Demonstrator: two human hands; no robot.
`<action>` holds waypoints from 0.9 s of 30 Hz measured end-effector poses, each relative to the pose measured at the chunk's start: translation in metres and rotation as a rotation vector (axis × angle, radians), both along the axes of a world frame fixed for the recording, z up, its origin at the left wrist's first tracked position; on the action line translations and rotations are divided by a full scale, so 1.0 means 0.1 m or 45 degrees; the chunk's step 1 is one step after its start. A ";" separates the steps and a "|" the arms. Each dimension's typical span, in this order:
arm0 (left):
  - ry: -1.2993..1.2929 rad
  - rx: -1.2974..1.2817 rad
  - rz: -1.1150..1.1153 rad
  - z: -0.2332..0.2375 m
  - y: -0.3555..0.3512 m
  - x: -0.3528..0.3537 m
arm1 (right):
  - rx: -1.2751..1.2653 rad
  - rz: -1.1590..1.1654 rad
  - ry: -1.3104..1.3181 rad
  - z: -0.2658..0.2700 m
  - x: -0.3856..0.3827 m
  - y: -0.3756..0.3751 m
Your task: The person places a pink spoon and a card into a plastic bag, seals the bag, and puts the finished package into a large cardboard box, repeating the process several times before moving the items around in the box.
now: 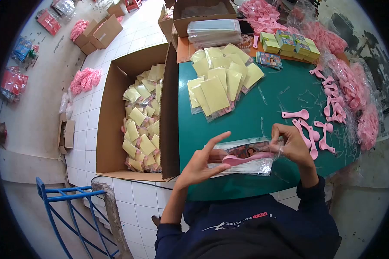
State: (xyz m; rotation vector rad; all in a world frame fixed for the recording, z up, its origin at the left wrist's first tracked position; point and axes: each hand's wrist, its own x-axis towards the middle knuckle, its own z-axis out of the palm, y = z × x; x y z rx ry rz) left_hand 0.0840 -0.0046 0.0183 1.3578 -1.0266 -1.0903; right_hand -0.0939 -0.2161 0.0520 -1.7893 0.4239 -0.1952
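A clear plastic bag (pixel 263 166) lies at the front of the green table, with a pink spoon (pixel 246 159) and a dark printed card (pixel 244 150) in or on it; which of the two I cannot tell. At its left end is my left hand (pixel 201 166), fingers and thumb spread apart beside the spoon's bowl. My right hand (pixel 289 141) pinches the bag's right end near the spoon's handle. Just beyond it are loose pink spoons (pixel 296 114). Packed bags with yellow cards (pixel 215 94) are piled farther back on the table.
Left of the green table (pixel 242 125), a large open carton (pixel 170 129) holds many yellow-card packs. Stacked cards (pixel 285 43), flat clear bags (pixel 214 31) and bundled pink spoons (pixel 350 82) sit along the back and right. A blue metal frame (pixel 69 198) stands at lower left.
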 end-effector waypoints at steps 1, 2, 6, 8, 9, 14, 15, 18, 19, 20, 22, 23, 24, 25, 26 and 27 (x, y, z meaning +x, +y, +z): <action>0.068 0.026 0.010 -0.02 0.04 -0.01 | 0.108 0.055 0.002 -0.06 -0.02 0.01; 0.136 0.052 0.021 -0.04 0.07 -0.01 | 0.215 0.109 0.004 -0.10 -0.04 0.04; 0.220 0.073 0.024 -0.05 0.12 -0.07 | 0.268 0.153 0.238 -0.01 -0.11 0.07; 0.051 0.119 0.044 0.00 0.13 -0.13 | 0.191 0.100 0.215 -0.02 -0.14 0.09; -0.032 0.143 0.055 0.01 0.12 -0.17 | 0.132 0.047 0.117 -0.06 -0.16 0.12; 0.289 0.103 0.291 -0.22 0.17 -0.52 | -0.686 -0.045 -0.154 -0.01 -0.09 0.54; 0.614 0.092 0.243 -0.26 0.21 -0.59 | -0.695 0.071 -0.125 -0.02 -0.10 0.61; 0.533 0.213 0.261 -0.35 0.34 -0.71 | -0.781 0.417 -0.021 -0.09 -0.16 0.79; 0.553 0.257 0.280 -0.34 0.38 -0.74 | -0.789 0.438 -0.024 -0.13 -0.18 0.82; 0.575 0.267 0.270 -0.34 0.42 -0.76 | -0.796 0.459 -0.029 -0.18 -0.19 0.86; 0.620 0.289 0.254 -0.33 0.49 -0.81 | -0.804 0.500 -0.031 -0.24 -0.20 0.92; 0.604 0.292 0.242 -0.34 0.52 -0.84 | -0.810 0.519 -0.030 -0.25 -0.20 0.94; 0.588 0.292 0.228 -0.35 0.54 -0.86 | -0.819 0.538 -0.030 -0.27 -0.20 0.95; 0.570 0.290 0.213 -0.36 0.55 -0.88 | -0.817 0.543 -0.033 -0.29 -0.19 0.96; 0.492 0.287 0.241 -0.37 0.56 -0.89 | -0.817 0.545 -0.037 -0.32 -0.19 0.98; 0.413 0.283 0.267 -0.39 0.56 -0.90 | -0.817 0.547 -0.041 -0.34 -0.18 0.99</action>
